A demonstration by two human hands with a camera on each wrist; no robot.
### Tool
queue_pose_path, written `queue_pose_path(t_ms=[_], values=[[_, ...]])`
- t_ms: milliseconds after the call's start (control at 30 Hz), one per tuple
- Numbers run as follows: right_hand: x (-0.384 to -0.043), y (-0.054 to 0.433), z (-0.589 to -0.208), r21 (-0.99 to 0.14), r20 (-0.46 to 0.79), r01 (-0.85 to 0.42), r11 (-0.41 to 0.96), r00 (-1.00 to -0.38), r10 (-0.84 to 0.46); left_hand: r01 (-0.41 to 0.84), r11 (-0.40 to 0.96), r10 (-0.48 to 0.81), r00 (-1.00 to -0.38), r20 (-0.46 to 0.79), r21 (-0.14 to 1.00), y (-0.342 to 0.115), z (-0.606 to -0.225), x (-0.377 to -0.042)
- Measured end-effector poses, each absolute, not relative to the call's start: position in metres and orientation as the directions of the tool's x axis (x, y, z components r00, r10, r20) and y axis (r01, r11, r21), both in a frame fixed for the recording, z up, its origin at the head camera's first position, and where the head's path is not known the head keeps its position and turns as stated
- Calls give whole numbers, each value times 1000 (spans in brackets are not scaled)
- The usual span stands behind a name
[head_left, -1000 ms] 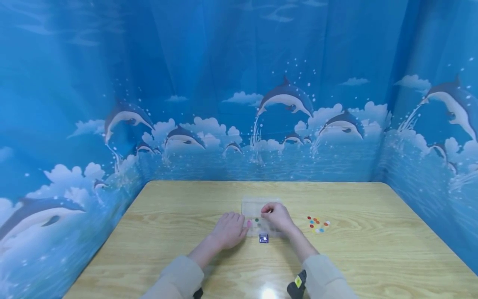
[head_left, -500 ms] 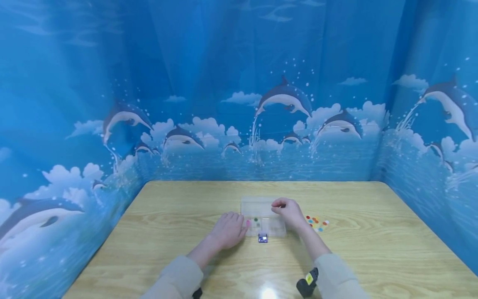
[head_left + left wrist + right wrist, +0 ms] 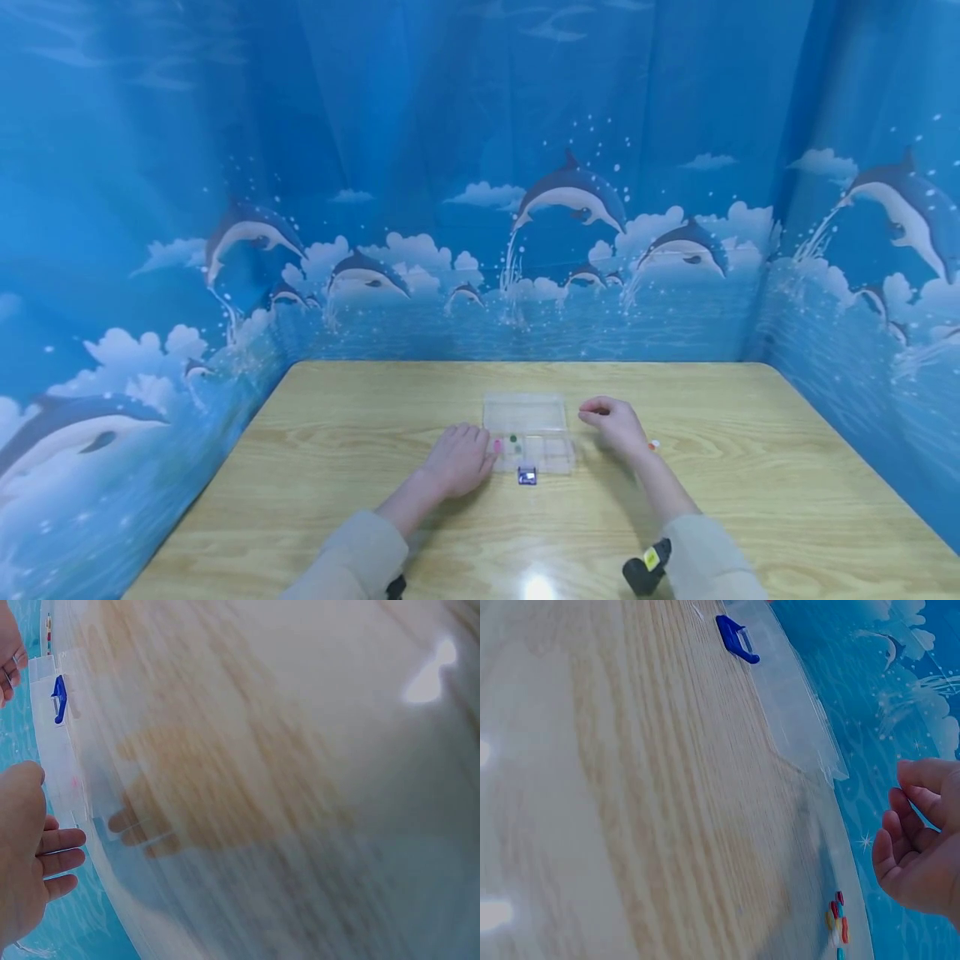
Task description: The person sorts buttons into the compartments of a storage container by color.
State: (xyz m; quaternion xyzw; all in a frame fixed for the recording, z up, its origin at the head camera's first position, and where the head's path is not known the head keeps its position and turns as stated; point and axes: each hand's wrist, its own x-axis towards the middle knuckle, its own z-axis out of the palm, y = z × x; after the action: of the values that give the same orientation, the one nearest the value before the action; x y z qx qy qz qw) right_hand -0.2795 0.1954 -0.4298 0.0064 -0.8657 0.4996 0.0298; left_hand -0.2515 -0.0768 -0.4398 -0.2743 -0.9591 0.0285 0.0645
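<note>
A clear plastic compartment box [image 3: 555, 454] lies on the table with its lid [image 3: 523, 411] folded back. A pink piece [image 3: 498, 447] and a green piece [image 3: 513, 438] show in its left compartments. My left hand [image 3: 459, 460] rests at the box's left edge, fingers fairly straight in the left wrist view. My right hand [image 3: 617, 427] hovers right of the box with loosely bent fingers; nothing shows between them in the right wrist view. Below that hand lie several small coloured discs [image 3: 838, 919], mostly hidden by it in the head view.
A blue latch [image 3: 527, 476] sticks out from the box's front edge. The wooden table [image 3: 360, 408] ends at a blue dolphin-print curtain [image 3: 420, 208] along the back and sides.
My right hand has moved from above the box to the right, now covering most of the discs in the head view. My left hand has stayed at the box's edge.
</note>
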Motion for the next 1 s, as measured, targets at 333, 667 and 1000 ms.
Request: queue_pose_path(t_ms=[333, 667, 1000], values=[[-275, 214, -431, -892, 15, 5, 451, -999, 40, 524, 848, 530, -841, 105, -80, -77, -439, -250], [-273, 235, -429, -917, -26, 57, 395, -996, 82, 521, 850, 526, -845, 98, -70, -77, -438, -248], [-268, 254, -428, -903, -12, 57, 427, -994, 106, 517, 853, 522, -847, 98, -71, -76, -438, -250]])
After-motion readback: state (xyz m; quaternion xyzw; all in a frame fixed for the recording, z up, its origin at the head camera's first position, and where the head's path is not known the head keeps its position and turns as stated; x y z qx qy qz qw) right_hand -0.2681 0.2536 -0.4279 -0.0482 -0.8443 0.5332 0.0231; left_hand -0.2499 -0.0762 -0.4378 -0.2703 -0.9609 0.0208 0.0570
